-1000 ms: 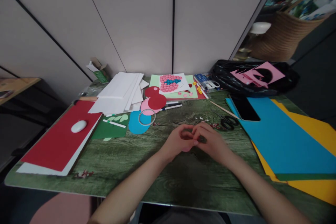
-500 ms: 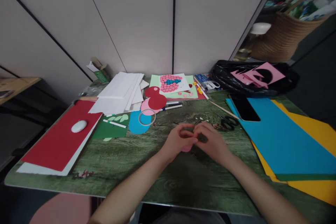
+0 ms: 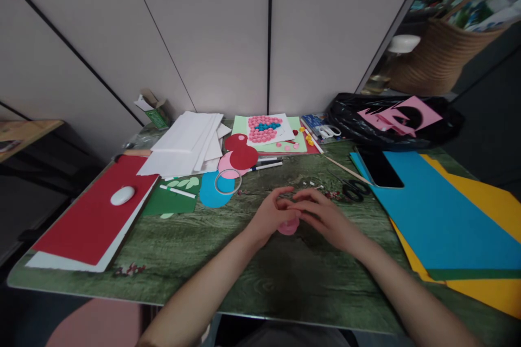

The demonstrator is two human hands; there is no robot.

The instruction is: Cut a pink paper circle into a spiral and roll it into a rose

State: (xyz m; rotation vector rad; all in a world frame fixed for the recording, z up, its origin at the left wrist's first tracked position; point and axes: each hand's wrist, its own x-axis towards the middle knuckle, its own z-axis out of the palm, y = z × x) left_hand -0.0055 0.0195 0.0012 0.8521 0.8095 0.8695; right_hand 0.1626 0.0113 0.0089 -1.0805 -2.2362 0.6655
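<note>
My left hand [image 3: 268, 218] is closed, its thumb and fingers pinching a small, rounded pink paper piece [image 3: 288, 227] above the table. The paper's lower part shows under the thumb; the rest is hidden by fingers. My right hand [image 3: 325, 220] meets it from the other side, with bent fingers at the left fingertips and over the paper. Its thumb is mostly hidden, and its exact hold cannot be made out. Beyond the hands lie black scissors [image 3: 355, 190], white paper scraps [image 3: 313, 184] and a tape roll [image 3: 228, 182] on a blue paper disc [image 3: 211, 195].
Red sheets [image 3: 93, 217] bear a white mouse [image 3: 122, 195] at left. White papers [image 3: 179, 141] and red discs [image 3: 244, 158] lie further back. A pink-and-blue dotted picture [image 3: 266, 127] sits near the wall. Blue sheets [image 3: 439, 217] and a phone [image 3: 378, 167] are at right.
My right fingers have shifted left and stretched over the left fingertips. More of the pink paper shows below the left thumb. Everything else on the table stays put.
</note>
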